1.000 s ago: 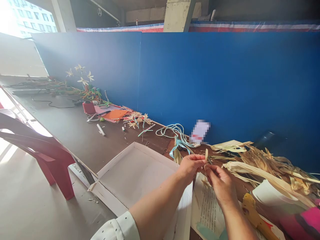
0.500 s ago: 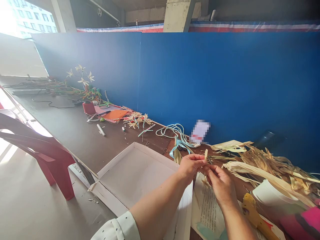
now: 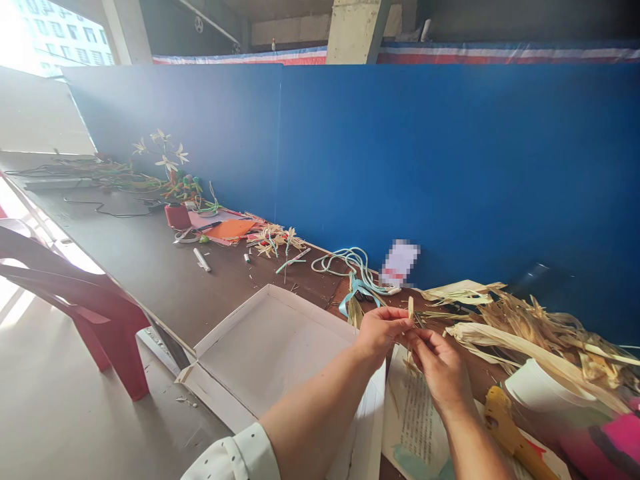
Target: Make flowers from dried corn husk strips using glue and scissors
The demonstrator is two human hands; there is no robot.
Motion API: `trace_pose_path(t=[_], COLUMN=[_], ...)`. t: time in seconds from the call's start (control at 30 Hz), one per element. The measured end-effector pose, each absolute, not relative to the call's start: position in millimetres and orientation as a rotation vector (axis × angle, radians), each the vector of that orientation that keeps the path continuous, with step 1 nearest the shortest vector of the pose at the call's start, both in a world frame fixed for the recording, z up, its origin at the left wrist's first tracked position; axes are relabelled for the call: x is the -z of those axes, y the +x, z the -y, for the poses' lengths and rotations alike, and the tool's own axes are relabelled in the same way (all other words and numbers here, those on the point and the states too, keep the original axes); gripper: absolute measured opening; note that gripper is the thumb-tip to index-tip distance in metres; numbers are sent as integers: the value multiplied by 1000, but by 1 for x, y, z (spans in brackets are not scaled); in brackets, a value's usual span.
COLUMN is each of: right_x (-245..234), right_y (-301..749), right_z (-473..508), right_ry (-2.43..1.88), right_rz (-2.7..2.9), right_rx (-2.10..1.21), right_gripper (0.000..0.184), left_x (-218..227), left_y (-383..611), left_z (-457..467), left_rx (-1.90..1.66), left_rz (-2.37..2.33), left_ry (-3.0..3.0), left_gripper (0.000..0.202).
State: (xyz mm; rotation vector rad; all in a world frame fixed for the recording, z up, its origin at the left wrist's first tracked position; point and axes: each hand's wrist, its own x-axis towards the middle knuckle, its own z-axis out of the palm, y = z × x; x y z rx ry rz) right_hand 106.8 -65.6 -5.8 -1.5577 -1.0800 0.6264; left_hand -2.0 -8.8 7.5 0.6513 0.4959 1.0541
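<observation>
My left hand (image 3: 383, 331) pinches a small pale strip of dried corn husk (image 3: 411, 308), whose tip stands up above the fingers. Close against it, my right hand (image 3: 441, 365) has its thumb and fingers closed at the strip's lower part. A thin greyish thing pokes out between the two hands, too small to make out. Under the hands lies a printed page (image 3: 417, 413), with husk bits hanging above it. To the right is a heap of dried corn husks (image 3: 545, 327).
An open white box lid (image 3: 295, 353) lies left of my hands. A yellow glue gun (image 3: 505, 427) and a white cup (image 3: 545, 385) are at the right. Cord (image 3: 345, 260), husk flowers (image 3: 273, 240) and a marker (image 3: 202, 259) lie farther back. A blue panel (image 3: 450, 160) borders the table.
The husk strip's tip has shifted very slightly left and turned a little. Both hands keep nearly the same place and grip.
</observation>
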Motion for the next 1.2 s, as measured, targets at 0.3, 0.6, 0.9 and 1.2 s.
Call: trace_pose_path(t=[0.3,0.6,0.9,1.2], right_x=[2,7,8,17], right_y=[104,121,119,132], right_z=[67,64,62,59], right_ry=[-1456,-1415,-1375,-1319], right_rz=[1027,878,907,795], right_rx=[-620,-670,-651,-694], right_gripper=[51,46,45,35], left_x=[-10,1,9,5], left_y=[-3,7,11,7], left_z=[8,7,7,9], left_rx=[-1097,-1066,-1033,-887], left_rz=[-551,-578,-568,-543], left_ry=[708,912,994,1021], left_gripper=[43,32,31,35])
